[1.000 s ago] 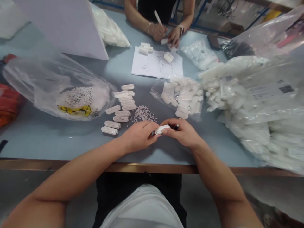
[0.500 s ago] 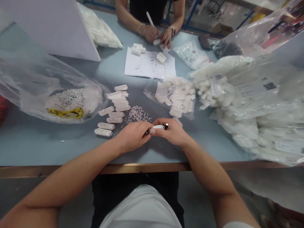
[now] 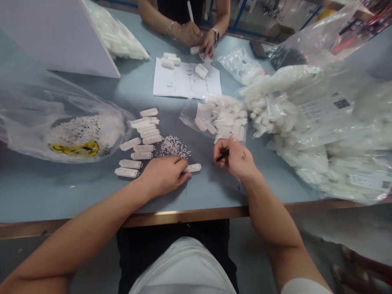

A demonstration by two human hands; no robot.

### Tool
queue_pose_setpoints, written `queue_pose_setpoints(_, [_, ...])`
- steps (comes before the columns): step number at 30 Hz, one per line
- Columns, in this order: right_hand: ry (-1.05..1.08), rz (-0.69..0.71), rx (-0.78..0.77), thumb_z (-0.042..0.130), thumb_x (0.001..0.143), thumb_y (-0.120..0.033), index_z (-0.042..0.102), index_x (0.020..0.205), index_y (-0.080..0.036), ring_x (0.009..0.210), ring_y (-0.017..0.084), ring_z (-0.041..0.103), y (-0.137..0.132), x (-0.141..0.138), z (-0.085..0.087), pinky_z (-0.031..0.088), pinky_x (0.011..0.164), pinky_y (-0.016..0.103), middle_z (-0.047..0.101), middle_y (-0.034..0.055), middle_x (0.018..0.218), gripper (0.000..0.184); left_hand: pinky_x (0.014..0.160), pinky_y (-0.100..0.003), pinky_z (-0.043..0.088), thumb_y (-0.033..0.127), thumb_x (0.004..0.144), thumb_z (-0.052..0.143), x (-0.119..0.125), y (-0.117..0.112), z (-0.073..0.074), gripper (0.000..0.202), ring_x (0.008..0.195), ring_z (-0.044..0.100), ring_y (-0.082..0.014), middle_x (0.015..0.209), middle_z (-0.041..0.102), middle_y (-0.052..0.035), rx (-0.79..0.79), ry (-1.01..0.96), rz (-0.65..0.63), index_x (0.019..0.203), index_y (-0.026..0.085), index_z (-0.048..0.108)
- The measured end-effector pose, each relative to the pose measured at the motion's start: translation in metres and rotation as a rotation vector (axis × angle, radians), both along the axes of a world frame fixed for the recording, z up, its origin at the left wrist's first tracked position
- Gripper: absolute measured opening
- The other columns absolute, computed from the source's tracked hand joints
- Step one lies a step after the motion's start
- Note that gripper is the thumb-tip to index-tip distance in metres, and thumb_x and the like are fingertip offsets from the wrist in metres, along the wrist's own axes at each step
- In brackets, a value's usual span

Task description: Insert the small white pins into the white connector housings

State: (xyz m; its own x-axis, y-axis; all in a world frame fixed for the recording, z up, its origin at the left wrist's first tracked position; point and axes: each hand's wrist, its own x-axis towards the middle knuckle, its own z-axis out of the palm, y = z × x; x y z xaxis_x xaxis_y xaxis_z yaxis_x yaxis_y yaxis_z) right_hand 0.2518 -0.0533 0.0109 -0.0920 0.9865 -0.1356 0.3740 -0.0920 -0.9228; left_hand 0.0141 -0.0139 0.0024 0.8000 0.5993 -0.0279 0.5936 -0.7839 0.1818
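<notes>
Hands now apart: left hand [image 3: 162, 175] with fingers released, lying over end of white strip [image 3: 192, 167]; right hand [image 3: 237, 160] with fingers clenched on black pen [image 3: 222, 155], one end hidden

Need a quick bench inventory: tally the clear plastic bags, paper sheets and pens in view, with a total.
Clear plastic bags: 6
Paper sheets: 1
Pens, black pen and white pen: 2
Total: 9

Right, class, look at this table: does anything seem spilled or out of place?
Yes: a heap of tiny white pellets lies loose on the blue-grey table, beside the white plastic strips. It looks odd because similar pellets sit in the clear plastic bag.
</notes>
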Motion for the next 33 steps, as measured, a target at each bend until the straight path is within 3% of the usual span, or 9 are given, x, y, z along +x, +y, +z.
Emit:
queue_pose_setpoints(3, [0.17,0.03,-0.034,0.03,0.091,-0.071,0.066,0.082,-0.017,0.06,0.013,0.058,-0.003,-0.006,0.003,0.048,0.062,0.028,0.061,0.0039,0.067,0.065,0.059,-0.029,0.045,0.046,0.09,0.052,0.0,0.001,0.001,0.03,0.083,0.065,-0.0224,0.092,0.066,-0.0056,0.013,0.002,0.013,0.1,0.021,0.065])
queue_pose_setpoints(5, [0.14,0.06,-0.027,0.055,0.086,-0.057,0.066,0.081,-0.017,0.065,0.013,0.059,-0.002,-0.012,0.002,0.047,0.062,0.026,0.064,0.0029,0.071,0.042,0.06,-0.03,0.046,0.049,0.088,0.055,0.0,0.0,-0.001,0.034,0.085,0.065,-0.0235,0.093,0.066,-0.0061,0.033,-0.013,0.015,0.102,0.02,0.064])
queue_pose_setpoints(7, [0.07,0.046,-0.033,0.068,0.078,-0.039,0.064,0.079,-0.018,0.064,0.012,0.056,0.0,-0.017,0.001,0.044,0.059,0.024,0.063,0.0005,0.071,0.022,0.059,-0.031,0.046,0.05,0.087,0.056,0.0,0.0,-0.003,0.035,0.084,0.065,-0.0235,0.093,0.066,-0.006,0.043,-0.024,0.006,0.104,0.02,0.064])
queue_pose_setpoints(11, [0.013,0.011,-0.034,0.067,0.074,-0.027,0.062,0.074,-0.018,0.062,0.01,0.052,0.001,-0.021,-0.004,0.041,0.056,0.022,0.062,-0.0013,0.068,0.01,0.056,-0.029,0.044,0.043,0.091,0.051,0.0,-0.002,-0.006,0.029,0.078,0.065,-0.0214,0.092,0.067,-0.0055,0.042,-0.033,-0.007,0.103,0.021,0.066])
queue_pose_setpoints(33, [-0.182,0.067,0.053,0.065,0.076,-0.028,0.064,0.072,-0.019,0.06,0.01,0.051,-0.002,-0.024,-0.006,0.038,0.057,0.023,0.063,-0.0026,0.065,0.009,0.057,-0.028,0.044,0.042,0.091,0.048,0.001,0.0,-0.011,0.029,0.075,0.063,-0.0205,0.088,0.066,-0.0066,0.036,-0.052,0.0,0.096,0.02,0.065])
